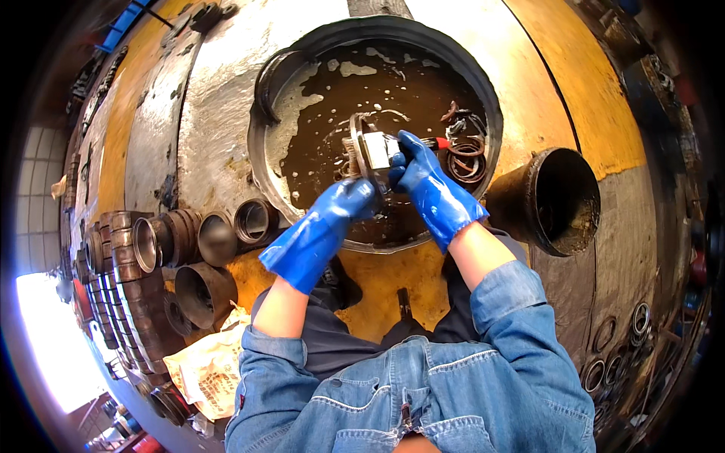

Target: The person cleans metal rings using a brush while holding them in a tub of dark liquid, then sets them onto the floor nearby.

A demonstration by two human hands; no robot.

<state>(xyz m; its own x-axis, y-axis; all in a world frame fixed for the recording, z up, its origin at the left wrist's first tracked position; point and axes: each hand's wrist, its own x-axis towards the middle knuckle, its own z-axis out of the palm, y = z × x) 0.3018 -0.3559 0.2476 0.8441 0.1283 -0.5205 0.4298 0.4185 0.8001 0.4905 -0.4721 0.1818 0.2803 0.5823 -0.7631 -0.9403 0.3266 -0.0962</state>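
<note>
Left fingers (358, 192) grip a metal ring (359, 151) by its edge; right fingers (414, 151), a white block (376, 149) alongside.

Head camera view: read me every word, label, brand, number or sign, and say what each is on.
Crumpled cream paper sack: reddish-brown print, creased and too blurred to read reliably.
Small dark-red tag on the blue denim jacket: too small to read.
I make out no other lettering.

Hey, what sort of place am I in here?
Most likely a mechanical workshop or parts-cleaning area. Signs of that are the big round tub of murky liquid, the grimy metal cylinders gathered on the left, and the loose rings at lower right.
</note>
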